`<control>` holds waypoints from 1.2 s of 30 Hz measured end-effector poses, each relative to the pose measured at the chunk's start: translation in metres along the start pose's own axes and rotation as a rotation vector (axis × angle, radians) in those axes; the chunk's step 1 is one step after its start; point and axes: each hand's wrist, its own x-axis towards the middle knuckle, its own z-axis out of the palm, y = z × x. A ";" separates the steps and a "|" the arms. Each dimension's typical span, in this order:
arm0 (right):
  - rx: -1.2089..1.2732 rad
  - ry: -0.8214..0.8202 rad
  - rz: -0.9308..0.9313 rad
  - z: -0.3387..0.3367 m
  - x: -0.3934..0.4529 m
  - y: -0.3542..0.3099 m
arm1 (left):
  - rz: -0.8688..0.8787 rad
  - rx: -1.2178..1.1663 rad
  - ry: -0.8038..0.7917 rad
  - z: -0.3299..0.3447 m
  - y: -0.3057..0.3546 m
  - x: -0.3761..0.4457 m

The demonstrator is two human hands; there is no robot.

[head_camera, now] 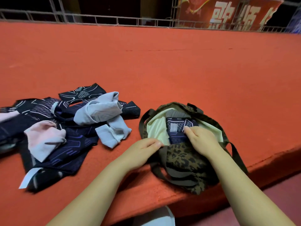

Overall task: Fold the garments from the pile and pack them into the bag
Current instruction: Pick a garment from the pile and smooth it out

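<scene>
A leopard-print bag (182, 160) with a pale yellow lining lies open at the near edge of the red surface. Inside it lies a folded dark navy patterned garment (178, 126). My right hand (202, 139) reaches into the bag's mouth and rests on that garment, fingers curled down over it. My left hand (145, 147) pinches the bag's near rim and holds it open. To the left lies the pile of garments (65, 128): dark patterned pieces, a grey one (99, 111) and a pink one (44, 137), unfolded.
The red carpeted platform (179, 66) stretches far back to a metal railing (114, 20). A red banner with white characters (231, 12) hangs at the back right. The platform's front edge drops off just below the bag.
</scene>
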 end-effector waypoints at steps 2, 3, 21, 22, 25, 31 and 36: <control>0.030 0.069 -0.083 0.005 -0.002 -0.021 | -0.040 -0.017 0.022 -0.018 -0.014 -0.022; 0.049 0.084 -0.126 0.009 -0.004 -0.035 | -0.076 -0.027 0.042 -0.028 -0.023 -0.034; 0.657 -0.161 -0.069 0.136 -0.023 -0.222 | -0.293 -0.315 0.510 -0.128 -0.111 -0.176; 0.685 -0.044 -0.006 0.138 -0.017 -0.223 | -0.281 -0.336 0.540 -0.127 -0.112 -0.180; 0.649 0.055 0.113 0.140 -0.001 -0.224 | -0.234 -0.331 0.564 -0.122 -0.117 -0.186; 0.439 -0.131 0.135 0.140 0.018 -0.217 | -0.183 -0.265 0.518 -0.119 -0.121 -0.187; 0.580 -0.112 0.002 0.121 0.005 -0.216 | -0.093 -0.192 0.509 -0.114 -0.122 -0.189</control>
